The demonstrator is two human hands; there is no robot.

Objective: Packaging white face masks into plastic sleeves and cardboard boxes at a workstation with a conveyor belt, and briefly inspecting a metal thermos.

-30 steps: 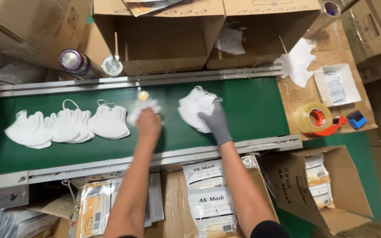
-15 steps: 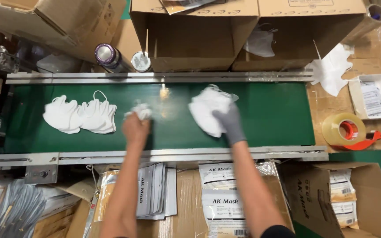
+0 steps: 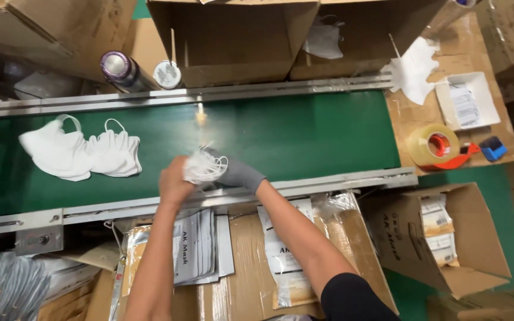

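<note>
Both hands meet over the near edge of the green belt [image 3: 304, 134], sharing one small bunch of white masks [image 3: 200, 167]. The bare left hand [image 3: 175, 181] has its fingers curled shut around the left side of the bunch. The right hand [image 3: 238, 173], in a grey glove, closes on the other side, with thin ear loops sticking out above it. How many masks are in the bunch cannot be told.

Farther left on the belt lie two more white masks [image 3: 81, 153], overlapping each other and well apart from the hands. Nothing lies on the belt between them and the bunch, and the stretch to the right is bare green.

Behind the belt stand two open cardboard boxes [image 3: 239, 53], the right one with a white mask inside. Just beside them on the left are a dark can [image 3: 120, 66] lying tilted and a small round tub [image 3: 166, 74].

To the right a cardboard surface carries a loose white sheet [image 3: 414, 71], one small white tray [image 3: 466, 101], one roll of clear tape on a red holder [image 3: 432, 145] and a small blue thing [image 3: 494, 148].

Below the belt, flat printed pouches [image 3: 200, 249] lie in stacks, and another open box [image 3: 441, 235] at lower right holds more packets
</note>
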